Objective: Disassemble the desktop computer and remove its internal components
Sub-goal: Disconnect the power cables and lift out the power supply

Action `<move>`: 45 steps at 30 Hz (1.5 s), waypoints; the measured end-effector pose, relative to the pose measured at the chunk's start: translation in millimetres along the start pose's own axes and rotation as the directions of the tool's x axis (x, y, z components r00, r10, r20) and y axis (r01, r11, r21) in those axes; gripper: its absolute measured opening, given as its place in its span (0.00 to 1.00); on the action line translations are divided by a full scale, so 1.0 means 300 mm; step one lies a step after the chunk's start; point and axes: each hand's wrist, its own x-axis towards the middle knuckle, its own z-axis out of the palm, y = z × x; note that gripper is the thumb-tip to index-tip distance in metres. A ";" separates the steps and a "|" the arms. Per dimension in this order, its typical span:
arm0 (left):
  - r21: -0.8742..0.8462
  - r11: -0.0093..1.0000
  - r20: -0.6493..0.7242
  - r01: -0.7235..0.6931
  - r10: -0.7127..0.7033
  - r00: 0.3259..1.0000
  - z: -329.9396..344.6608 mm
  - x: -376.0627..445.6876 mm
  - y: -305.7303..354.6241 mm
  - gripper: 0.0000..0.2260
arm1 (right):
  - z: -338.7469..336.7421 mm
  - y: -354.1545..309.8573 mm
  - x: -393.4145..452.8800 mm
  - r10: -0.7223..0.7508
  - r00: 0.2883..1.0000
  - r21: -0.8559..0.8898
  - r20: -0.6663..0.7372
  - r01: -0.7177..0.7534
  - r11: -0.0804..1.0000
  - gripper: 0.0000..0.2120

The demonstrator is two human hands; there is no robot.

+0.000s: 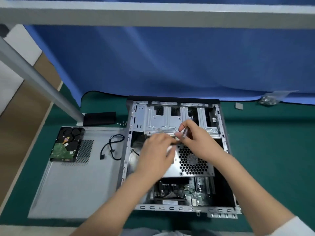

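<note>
An open desktop case [221, 126] lies flat on the green mat. Inside it are a silver drive cage [162, 120] at the far end, a power supply [194, 160] with a honeycomb grille in the middle, and the motherboard [192, 191] nearest me. My right hand [196, 135] grips a thin silver tool [186, 129] over the seam between cage and power supply. My left hand [157, 150] lies over the power supply's left part, its fingertips bent at the same seam; motion blur hides what they touch.
The removed side panel [71, 184] lies left of the case with a hard drive [67, 143] and a black cable [112, 147] on it. A black block [99, 118] and loose screws [121, 123] sit behind it. A screw bag [269, 99] lies far right.
</note>
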 end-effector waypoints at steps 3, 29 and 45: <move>0.177 0.983 0.018 -0.044 0.042 0.999 0.080 -0.041 0.079 0.15 | -0.022 0.016 -0.085 0.027 0.996 0.121 -0.088 -0.016 0.993 0.12; 0.421 0.904 0.005 -0.068 0.073 0.997 0.129 -0.057 0.128 0.23 | -0.052 0.141 -0.396 0.102 0.961 0.177 -0.258 -0.057 0.983 0.24; 0.421 0.905 -0.004 -0.068 0.076 0.997 0.133 -0.058 0.125 0.22 | -0.087 0.070 -0.397 0.076 0.985 -0.189 -0.152 -0.104 0.977 0.09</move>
